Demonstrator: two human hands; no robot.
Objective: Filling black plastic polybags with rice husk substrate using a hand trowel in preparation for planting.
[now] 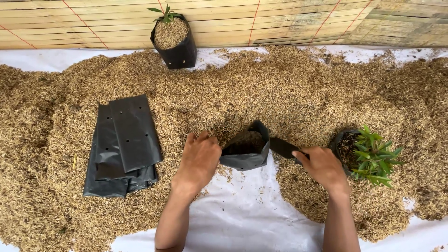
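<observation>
A black plastic grow bag (246, 150) lies tilted on its side in the middle, its mouth open toward a wide heap of rice husks (280, 93) and partly filled with them. My left hand (199, 156) rests at the bag's left rim, fingers curled over husks. My right hand (321, 165) pinches the bag's right flap (283, 147) and pulls it outward. Just right of that hand sits a small black pot (344, 148) of green leafy seedlings (374, 156).
A stack of flat empty black bags (122, 144) lies on the husks at left. A filled bag with a small seedling (173, 41) stands at the back against a bamboo wall (280, 18). White sheeting (242, 214) shows under my arms.
</observation>
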